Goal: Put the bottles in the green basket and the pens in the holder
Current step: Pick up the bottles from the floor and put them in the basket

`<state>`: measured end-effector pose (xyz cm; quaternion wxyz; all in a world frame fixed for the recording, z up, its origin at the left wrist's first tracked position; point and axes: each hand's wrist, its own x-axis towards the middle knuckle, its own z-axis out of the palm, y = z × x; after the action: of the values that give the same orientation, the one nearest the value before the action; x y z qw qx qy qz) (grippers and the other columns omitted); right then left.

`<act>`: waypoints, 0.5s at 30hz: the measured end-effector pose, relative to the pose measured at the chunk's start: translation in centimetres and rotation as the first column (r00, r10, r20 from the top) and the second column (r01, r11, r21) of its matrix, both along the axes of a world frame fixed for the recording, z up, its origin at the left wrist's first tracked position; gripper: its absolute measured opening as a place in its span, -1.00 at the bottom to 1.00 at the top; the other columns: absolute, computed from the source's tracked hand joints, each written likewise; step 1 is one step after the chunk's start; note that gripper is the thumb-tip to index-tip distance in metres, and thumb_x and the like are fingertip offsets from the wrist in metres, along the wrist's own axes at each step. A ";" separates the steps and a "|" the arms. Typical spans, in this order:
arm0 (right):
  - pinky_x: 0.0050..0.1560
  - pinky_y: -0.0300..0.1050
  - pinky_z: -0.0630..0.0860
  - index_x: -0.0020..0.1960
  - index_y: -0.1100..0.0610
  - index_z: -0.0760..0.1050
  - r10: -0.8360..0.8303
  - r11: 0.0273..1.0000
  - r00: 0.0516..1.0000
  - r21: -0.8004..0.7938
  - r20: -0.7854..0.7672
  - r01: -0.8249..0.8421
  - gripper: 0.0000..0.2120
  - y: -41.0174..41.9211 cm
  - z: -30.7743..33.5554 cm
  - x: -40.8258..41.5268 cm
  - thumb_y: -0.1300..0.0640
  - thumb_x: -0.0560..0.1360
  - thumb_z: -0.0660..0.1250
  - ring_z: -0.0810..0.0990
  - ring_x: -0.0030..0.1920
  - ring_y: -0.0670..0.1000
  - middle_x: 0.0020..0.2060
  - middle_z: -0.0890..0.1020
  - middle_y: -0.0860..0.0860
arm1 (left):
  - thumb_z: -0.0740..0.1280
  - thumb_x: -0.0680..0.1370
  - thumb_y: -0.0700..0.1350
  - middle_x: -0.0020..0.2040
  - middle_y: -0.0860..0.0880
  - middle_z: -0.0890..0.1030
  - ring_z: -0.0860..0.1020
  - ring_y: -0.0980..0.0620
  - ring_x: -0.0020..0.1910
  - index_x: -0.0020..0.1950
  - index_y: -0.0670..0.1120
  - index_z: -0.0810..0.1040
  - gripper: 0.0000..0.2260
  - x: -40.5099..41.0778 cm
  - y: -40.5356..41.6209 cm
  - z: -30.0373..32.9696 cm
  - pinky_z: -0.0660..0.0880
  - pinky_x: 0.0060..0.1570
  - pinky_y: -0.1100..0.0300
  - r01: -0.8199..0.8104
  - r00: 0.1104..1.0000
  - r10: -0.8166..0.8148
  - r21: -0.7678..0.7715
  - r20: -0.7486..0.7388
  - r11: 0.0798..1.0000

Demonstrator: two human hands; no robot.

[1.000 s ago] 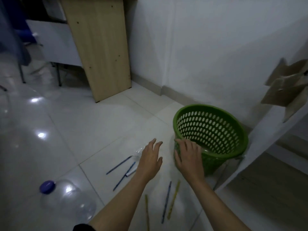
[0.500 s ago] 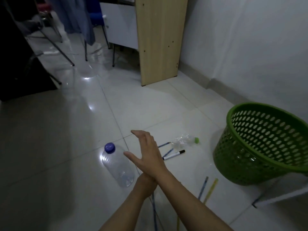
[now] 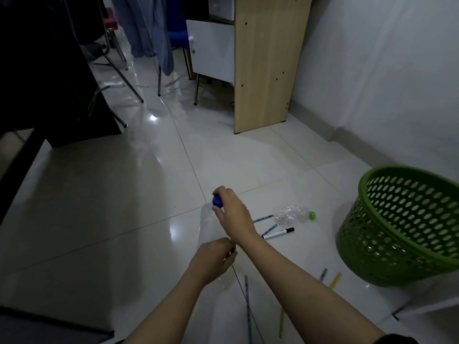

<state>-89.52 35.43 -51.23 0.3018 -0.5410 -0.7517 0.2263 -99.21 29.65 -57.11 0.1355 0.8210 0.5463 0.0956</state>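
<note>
A big clear bottle point(image 3: 208, 225) with a blue cap lies on the white floor. My right hand point(image 3: 233, 214) grips its neck at the cap. My left hand point(image 3: 214, 259) closes on its lower end. A small crushed clear bottle point(image 3: 290, 216) with a green cap lies to the right. Several pens lie around: a black-capped marker point(image 3: 278, 233), blue pens point(image 3: 262, 218) beside it, a blue pen point(image 3: 247, 301) and a yellow pen point(image 3: 335, 281) nearer me. The green basket point(image 3: 387, 234) stands at the right. No pen holder is in sight.
A wooden desk panel point(image 3: 263, 63) stands ahead against the white wall point(image 3: 385, 70). Chair legs point(image 3: 124, 78) and hanging blue cloth point(image 3: 154, 28) are behind it on the left. Dark furniture point(image 3: 49, 70) fills the far left. A white shelf edge point(image 3: 422, 305) sits beside the basket.
My view swung left, away from the basket. Both hands left the basket rim, reached left and closed on the big clear bottle.
</note>
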 end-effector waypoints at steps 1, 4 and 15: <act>-0.06 0.01 0.55 0.20 0.10 0.36 -0.046 0.999 0.999 0.007 -0.025 0.047 -0.77 0.1 0.5 0.8 0.12 0.56 0.25 0.55 0.00 0.08 0.11 0.51 0.07 | 0.22 0.55 0.01 -0.10 -0.03 0.60 0.58 0.02 -0.19 -0.06 -0.08 0.52 -0.81 -0.2 0.1 0.4 0.55 -0.20 0.20 -0.042 0.999 0.042 0.114 -0.004 0.993; -0.05 -0.02 0.54 0.18 0.08 0.37 -0.125 0.991 0.989 0.035 -0.077 0.128 -0.77 0.5 2.4 3.3 0.11 0.55 0.28 0.55 -0.01 0.06 0.09 0.53 0.05 | 0.38 0.41 0.14 -0.07 0.00 0.47 0.47 0.06 -0.17 -0.04 -0.04 0.43 -0.69 0.5 1.0 2.5 0.48 -0.38 0.27 -0.385 0.920 0.354 0.215 0.171 0.897; -0.02 -0.10 0.51 0.16 0.05 0.42 -0.285 0.922 0.953 0.242 -0.103 0.302 -0.75 0.6 12.4 10.5 0.00 0.52 0.29 0.50 0.04 0.00 0.06 0.54 -0.01 | 0.45 0.34 0.11 0.35 -0.04 0.40 0.42 -0.05 0.27 0.46 0.00 0.16 -0.21 10.6 6.6 13.9 0.52 0.11 0.03 -0.421 0.842 0.331 0.136 0.427 0.897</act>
<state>-79.01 36.06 -38.81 0.4238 -0.5965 -0.6746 0.0975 -88.63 36.30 -43.23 0.1273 0.6707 0.6445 0.3443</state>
